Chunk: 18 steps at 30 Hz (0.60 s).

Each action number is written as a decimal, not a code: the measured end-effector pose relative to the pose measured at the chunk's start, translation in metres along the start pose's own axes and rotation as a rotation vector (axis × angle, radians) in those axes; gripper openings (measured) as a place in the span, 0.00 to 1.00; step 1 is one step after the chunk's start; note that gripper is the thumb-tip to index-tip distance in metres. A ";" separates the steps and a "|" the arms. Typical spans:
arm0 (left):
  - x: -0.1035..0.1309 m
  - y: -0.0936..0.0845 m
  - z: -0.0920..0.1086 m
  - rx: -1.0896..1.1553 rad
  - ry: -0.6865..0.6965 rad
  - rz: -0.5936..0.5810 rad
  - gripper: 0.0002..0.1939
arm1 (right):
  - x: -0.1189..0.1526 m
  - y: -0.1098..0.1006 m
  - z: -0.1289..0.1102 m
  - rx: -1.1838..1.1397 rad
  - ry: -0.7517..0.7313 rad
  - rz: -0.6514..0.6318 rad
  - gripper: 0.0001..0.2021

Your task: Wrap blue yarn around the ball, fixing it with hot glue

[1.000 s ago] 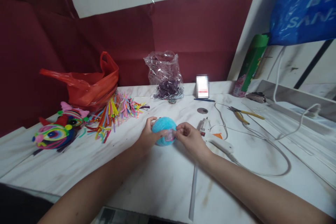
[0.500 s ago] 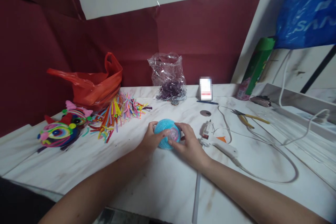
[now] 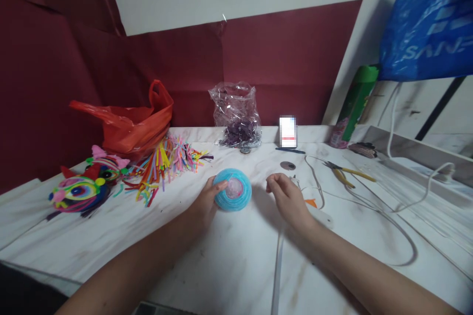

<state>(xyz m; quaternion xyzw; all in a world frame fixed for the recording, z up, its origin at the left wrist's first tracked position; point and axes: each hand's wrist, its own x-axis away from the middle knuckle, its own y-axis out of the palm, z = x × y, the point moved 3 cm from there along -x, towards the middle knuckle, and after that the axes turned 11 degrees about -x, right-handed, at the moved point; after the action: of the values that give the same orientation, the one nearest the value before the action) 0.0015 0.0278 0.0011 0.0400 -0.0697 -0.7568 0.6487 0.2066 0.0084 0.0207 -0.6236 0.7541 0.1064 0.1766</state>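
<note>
The left hand [image 3: 207,198] has its fingers closed on the left edge of the blue ball [image 3: 240,200], fingertips mostly hidden behind it. Between ball and right hand [image 3: 286,192] lies open tabletop [image 3: 236,251]; that hand's fingers are curled nearly together (whether they pinch anything, I cannot tell), and it partly covers the glue gun [image 3: 322,217] on the marbled surface.

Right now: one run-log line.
left hand: holding blue round piece | right hand: apart from it, fingers curled, partly hiding glue gun | beyond: pliers, clear bag
</note>
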 end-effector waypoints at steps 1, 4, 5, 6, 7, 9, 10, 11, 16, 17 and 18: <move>0.000 0.000 0.001 -0.004 0.011 -0.001 0.23 | 0.001 0.001 -0.001 0.018 -0.003 -0.004 0.12; 0.003 0.002 0.005 -0.015 0.050 -0.020 0.24 | 0.004 0.005 0.000 0.064 -0.021 -0.039 0.15; 0.004 0.002 0.006 -0.017 0.058 -0.024 0.25 | 0.005 0.006 0.002 0.064 -0.032 -0.047 0.15; 0.005 0.003 0.006 -0.024 0.065 -0.031 0.25 | 0.006 0.007 0.003 0.055 -0.046 -0.051 0.14; 0.006 0.003 0.007 -0.036 0.072 -0.036 0.26 | 0.007 0.008 0.004 0.041 -0.062 -0.053 0.12; 0.006 0.003 0.007 -0.084 0.085 -0.031 0.28 | 0.010 0.009 0.005 0.021 -0.090 -0.072 0.11; 0.006 0.003 0.007 -0.127 0.093 -0.020 0.30 | 0.011 0.010 0.005 0.017 -0.098 -0.093 0.11; 0.005 0.002 0.007 -0.182 0.103 -0.003 0.32 | 0.012 0.011 0.004 0.012 -0.102 -0.119 0.11; 0.003 -0.001 0.010 -0.406 0.273 0.122 0.37 | 0.017 0.021 0.000 -0.228 0.012 -0.296 0.15; 0.002 -0.001 0.011 -0.412 0.301 0.130 0.37 | 0.017 0.023 -0.001 -0.324 0.072 -0.335 0.15; 0.002 -0.001 0.010 -0.414 0.315 0.131 0.37 | 0.018 0.025 0.000 -0.421 0.136 -0.367 0.16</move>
<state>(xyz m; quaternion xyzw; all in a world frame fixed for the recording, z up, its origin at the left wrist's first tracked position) -0.0015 0.0268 0.0113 0.0192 0.1858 -0.6957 0.6937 0.1789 -0.0031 0.0122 -0.7783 0.5999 0.1849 0.0086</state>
